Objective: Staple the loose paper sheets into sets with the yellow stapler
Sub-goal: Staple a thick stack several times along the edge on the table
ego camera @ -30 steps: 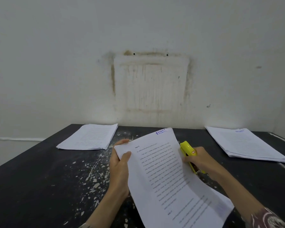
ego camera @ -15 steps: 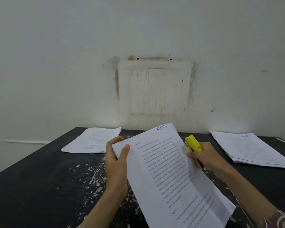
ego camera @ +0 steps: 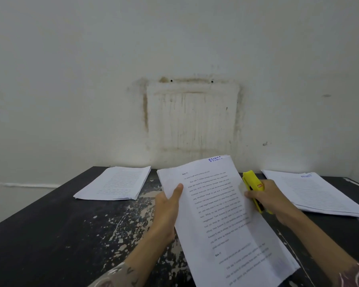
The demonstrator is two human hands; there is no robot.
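A set of printed paper sheets point(ego camera: 222, 220) is lifted above the black table, tilted with its top toward the wall. My left hand point(ego camera: 167, 212) grips its left edge, thumb on the front page. My right hand point(ego camera: 272, 200) is closed around the yellow stapler point(ego camera: 252, 183) right beside the sheets' right edge, the stapler's nose pointing up and away. Whether the stapler touches the paper I cannot tell.
A paper stack point(ego camera: 116, 183) lies at the back left of the black table point(ego camera: 50, 235), whose middle has chipped paint. A larger paper stack point(ego camera: 317, 193) lies at the back right. A stained white wall point(ego camera: 191, 121) rises directly behind the table.
The held sheets have risen a little and my left thumb has slid up the page. The stapler hand stays beside the right edge. The view has tilted slightly.
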